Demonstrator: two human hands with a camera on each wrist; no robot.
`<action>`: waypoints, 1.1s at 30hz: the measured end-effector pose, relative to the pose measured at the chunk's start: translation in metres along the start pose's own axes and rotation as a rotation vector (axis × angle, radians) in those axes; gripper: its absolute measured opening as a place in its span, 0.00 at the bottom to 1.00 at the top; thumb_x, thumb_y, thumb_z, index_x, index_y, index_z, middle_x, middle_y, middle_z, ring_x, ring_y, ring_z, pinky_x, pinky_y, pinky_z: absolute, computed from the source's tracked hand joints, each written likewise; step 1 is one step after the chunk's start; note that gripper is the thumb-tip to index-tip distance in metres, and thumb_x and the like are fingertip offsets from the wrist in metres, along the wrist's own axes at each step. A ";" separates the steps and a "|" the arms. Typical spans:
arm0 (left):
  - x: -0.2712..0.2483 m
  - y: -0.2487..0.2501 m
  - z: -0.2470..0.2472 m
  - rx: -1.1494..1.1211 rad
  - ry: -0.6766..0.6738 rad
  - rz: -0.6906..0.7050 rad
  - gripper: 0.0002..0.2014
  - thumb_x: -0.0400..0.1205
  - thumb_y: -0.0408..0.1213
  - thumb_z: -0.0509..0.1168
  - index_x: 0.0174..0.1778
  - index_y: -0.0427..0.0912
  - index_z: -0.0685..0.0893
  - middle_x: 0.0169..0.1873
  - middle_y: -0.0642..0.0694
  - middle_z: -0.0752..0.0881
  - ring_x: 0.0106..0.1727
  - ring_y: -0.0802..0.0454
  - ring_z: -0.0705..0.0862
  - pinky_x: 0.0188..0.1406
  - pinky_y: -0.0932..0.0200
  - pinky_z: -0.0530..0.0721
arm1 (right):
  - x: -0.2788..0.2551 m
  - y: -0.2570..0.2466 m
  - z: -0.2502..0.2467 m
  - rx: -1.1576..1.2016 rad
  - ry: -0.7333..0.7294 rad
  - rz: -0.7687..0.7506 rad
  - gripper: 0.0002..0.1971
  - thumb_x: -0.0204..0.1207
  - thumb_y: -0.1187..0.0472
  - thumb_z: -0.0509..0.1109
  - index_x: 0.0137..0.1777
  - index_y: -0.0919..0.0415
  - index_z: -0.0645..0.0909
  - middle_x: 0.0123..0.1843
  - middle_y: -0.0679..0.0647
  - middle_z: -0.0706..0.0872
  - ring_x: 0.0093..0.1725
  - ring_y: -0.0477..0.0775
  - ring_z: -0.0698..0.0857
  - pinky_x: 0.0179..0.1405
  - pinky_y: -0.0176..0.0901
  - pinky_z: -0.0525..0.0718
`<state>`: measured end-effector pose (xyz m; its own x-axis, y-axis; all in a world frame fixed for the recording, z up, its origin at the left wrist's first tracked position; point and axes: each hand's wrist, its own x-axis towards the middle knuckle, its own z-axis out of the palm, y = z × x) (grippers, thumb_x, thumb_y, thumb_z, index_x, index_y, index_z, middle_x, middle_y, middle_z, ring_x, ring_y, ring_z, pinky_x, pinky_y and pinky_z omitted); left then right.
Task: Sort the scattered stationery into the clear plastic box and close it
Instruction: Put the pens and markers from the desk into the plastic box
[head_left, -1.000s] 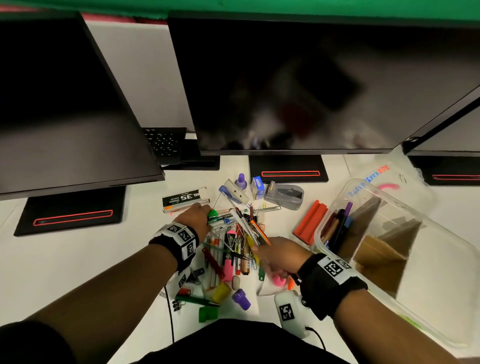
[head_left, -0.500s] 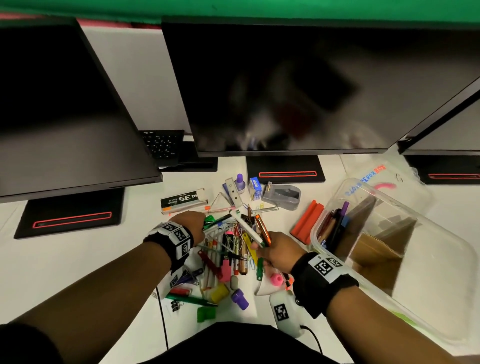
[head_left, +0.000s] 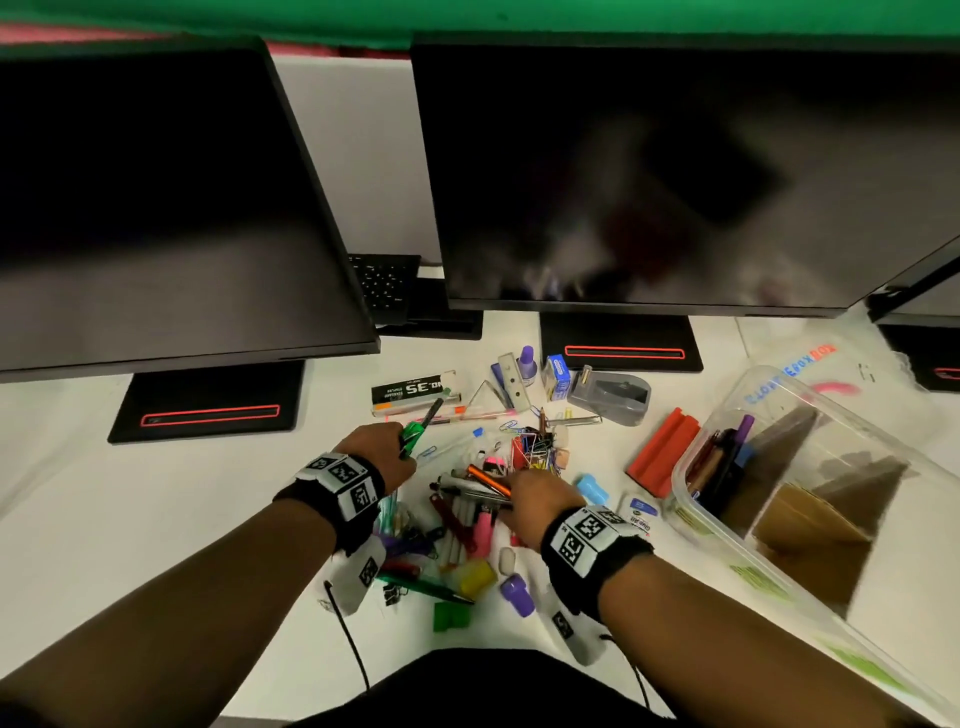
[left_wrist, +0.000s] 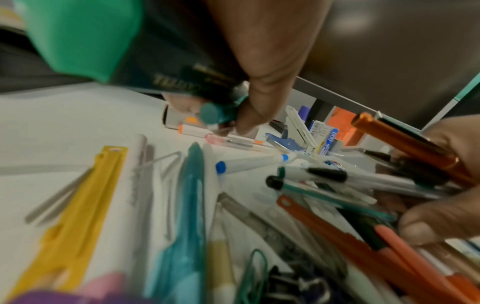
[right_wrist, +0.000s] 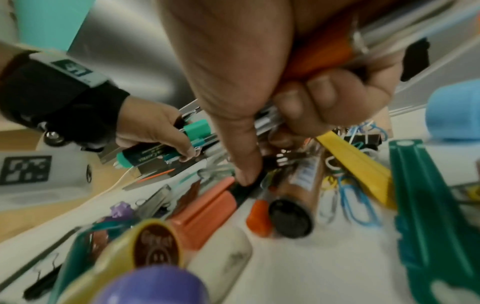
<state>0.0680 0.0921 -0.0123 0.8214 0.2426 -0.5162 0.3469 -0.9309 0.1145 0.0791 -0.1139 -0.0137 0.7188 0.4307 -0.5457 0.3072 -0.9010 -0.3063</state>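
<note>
A heap of pens, markers, clips and caps (head_left: 467, 519) lies on the white desk in front of me. My left hand (head_left: 382, 454) grips a green-capped marker (head_left: 415, 434) with other thin pens, seen close in the left wrist view as the green marker (left_wrist: 135, 53). My right hand (head_left: 535, 506) grips a bundle of pens (head_left: 475, 488) with an orange pen (left_wrist: 405, 144) on top; its fingers (right_wrist: 337, 98) curl round the bundle. The clear plastic box (head_left: 810, 519) stands open at the right, tilted, with several pens (head_left: 722, 462) in one end and brown dividers inside.
Three dark monitors (head_left: 649, 182) overhang the desk's far side. Behind the heap lie a staple box (head_left: 410, 392), a grey tape dispenser (head_left: 610, 397), a stapler (head_left: 511, 379) and an orange holder (head_left: 662, 452). The box lid (head_left: 815, 364) rests behind the box.
My right hand has gathered the pens into a bundle and turned them sideways. My left hand now holds the green marker lifted clear of the heap. The head view has shifted slightly.
</note>
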 end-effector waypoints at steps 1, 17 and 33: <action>0.000 -0.002 0.000 -0.004 -0.002 -0.001 0.15 0.79 0.47 0.63 0.55 0.40 0.78 0.56 0.40 0.84 0.58 0.41 0.82 0.49 0.56 0.78 | -0.003 0.001 -0.003 0.008 -0.001 -0.017 0.14 0.75 0.56 0.66 0.58 0.60 0.81 0.54 0.59 0.86 0.54 0.60 0.86 0.50 0.46 0.83; 0.022 0.037 0.002 0.058 0.016 0.124 0.20 0.78 0.44 0.66 0.63 0.40 0.76 0.63 0.40 0.83 0.64 0.42 0.82 0.61 0.55 0.79 | -0.090 0.043 -0.083 0.828 -0.014 0.134 0.15 0.78 0.62 0.64 0.28 0.56 0.74 0.18 0.47 0.76 0.12 0.40 0.70 0.16 0.33 0.70; -0.026 0.088 -0.061 -0.234 0.049 0.239 0.12 0.75 0.38 0.70 0.53 0.42 0.81 0.41 0.44 0.84 0.45 0.44 0.82 0.42 0.61 0.76 | -0.113 0.109 -0.094 1.681 0.480 0.487 0.13 0.80 0.72 0.56 0.34 0.66 0.74 0.26 0.58 0.73 0.18 0.53 0.74 0.15 0.35 0.76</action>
<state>0.1051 0.0206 0.0632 0.9111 0.0429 -0.4099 0.2314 -0.8763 0.4225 0.0900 -0.2655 0.0884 0.7329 -0.1516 -0.6632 -0.6317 0.2104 -0.7462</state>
